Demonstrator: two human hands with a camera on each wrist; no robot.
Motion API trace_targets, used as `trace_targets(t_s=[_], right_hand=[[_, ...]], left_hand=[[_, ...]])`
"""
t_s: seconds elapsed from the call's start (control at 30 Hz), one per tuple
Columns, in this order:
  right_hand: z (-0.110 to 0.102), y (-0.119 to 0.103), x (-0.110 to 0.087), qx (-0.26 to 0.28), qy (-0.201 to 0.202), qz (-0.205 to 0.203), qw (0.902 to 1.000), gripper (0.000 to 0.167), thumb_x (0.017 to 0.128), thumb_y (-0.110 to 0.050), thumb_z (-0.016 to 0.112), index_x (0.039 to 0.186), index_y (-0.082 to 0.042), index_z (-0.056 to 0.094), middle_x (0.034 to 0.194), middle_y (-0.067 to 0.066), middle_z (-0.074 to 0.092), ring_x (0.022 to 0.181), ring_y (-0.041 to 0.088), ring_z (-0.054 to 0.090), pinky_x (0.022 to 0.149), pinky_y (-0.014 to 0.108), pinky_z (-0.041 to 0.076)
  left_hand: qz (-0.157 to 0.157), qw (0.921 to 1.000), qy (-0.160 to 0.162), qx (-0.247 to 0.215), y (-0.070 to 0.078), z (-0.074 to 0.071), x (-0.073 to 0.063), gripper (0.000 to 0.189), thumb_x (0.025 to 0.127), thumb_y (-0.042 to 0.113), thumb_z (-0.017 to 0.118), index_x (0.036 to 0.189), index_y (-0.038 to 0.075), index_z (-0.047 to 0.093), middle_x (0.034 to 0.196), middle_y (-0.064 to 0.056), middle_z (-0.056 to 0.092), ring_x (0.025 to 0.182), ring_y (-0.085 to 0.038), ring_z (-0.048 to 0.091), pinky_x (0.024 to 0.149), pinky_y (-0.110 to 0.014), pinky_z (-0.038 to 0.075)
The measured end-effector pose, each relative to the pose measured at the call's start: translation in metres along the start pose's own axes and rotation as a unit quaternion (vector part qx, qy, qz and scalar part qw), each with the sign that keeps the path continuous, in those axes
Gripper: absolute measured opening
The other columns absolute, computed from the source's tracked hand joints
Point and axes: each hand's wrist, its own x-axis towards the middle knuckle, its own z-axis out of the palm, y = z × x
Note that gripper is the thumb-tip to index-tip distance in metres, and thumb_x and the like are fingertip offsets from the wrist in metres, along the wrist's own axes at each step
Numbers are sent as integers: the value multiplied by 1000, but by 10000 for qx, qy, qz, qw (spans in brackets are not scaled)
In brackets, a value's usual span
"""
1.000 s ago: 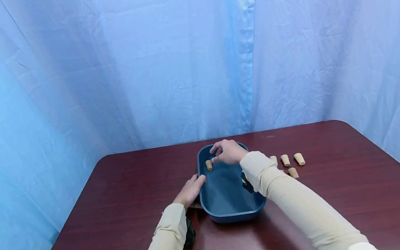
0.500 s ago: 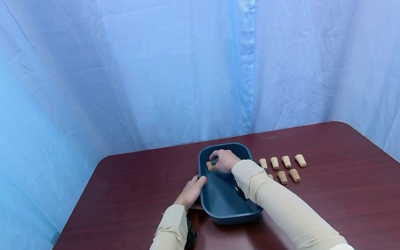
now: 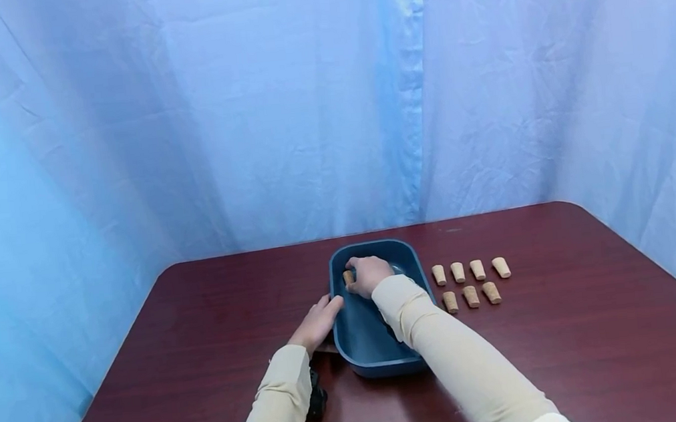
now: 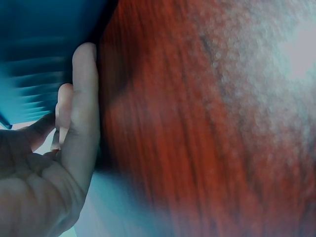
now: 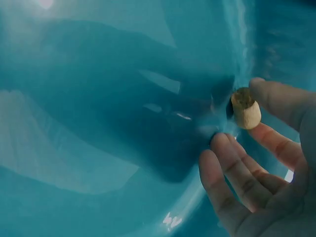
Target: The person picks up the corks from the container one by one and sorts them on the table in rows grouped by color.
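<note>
A brown cork stopper is at the left inner wall of a dark blue plastic tub, toward its far end. My right hand reaches into the tub and pinches this stopper; in the right wrist view the stopper sits between thumb and index finger, the other fingers spread below it. On the tub's left side, my left hand rests with the thumb at the rim. Its fairly straight fingers lie along the outer wall, close to the tabletop, in the left wrist view.
Right of the tub, several cork stoppers lie in two rows: a paler back row and a browner front row. They rest on a dark red wooden table. Pale blue curtains hang behind it.
My right hand has come down and left inside the tub, from open above the stopper to pinching it. The front row of stoppers has come into full view. The left hand stays put.
</note>
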Motion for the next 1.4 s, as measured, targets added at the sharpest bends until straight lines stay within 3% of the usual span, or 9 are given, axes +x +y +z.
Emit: trace_targets(t_s=[0.27, 0.47, 0.63, 1.13, 1.4], right_hand=[[9, -5, -1, -358, 614, -11, 9975, 34, 91, -19, 78, 122, -8, 70, 105, 12, 69, 95, 29, 64, 84, 43, 56], [10, -8, -6, -501, 732, -6, 9961, 26, 88, -18, 81, 110, -7, 70, 96, 12, 68, 89, 30, 66, 78, 43, 58], [10, -7, -10, -259, 814, 53, 9963, 23, 88, -17, 81, 106, -7, 70, 92, 11, 67, 86, 29, 64, 78, 43, 58], [-1, 0, -16, 451, 259, 201, 9984, 39, 90, -19, 79, 126, -10, 68, 109, 14, 66, 87, 26, 59, 79, 40, 56], [-8, 1, -20, 585, -107, 266, 9979, 42, 91, -19, 78, 130, -11, 68, 120, 14, 66, 93, 26, 60, 87, 45, 55]], left_hand=[[22, 10000, -45, -48, -1, 0, 0, 69, 104, 38, 36, 160, 1, 23, 155, -27, 33, 120, -42, 54, 80, -54, 58], [44, 10000, 14, -10, 0, 0, 0, 67, 103, 38, 37, 159, 1, 27, 152, -25, 38, 117, -40, 56, 80, -54, 59], [15, 10000, 57, 38, 0, 0, 1, 68, 103, 39, 38, 159, 2, 27, 153, -25, 37, 116, -39, 56, 79, -53, 59], [-58, 9999, 99, 73, 3, -1, -1, 68, 104, 40, 37, 160, 3, 24, 154, -26, 35, 121, -43, 53, 83, -55, 58], [-29, 9999, 125, 30, 2, 1, -1, 68, 103, 39, 38, 160, 2, 26, 152, -26, 39, 117, -41, 57, 82, -55, 58]])
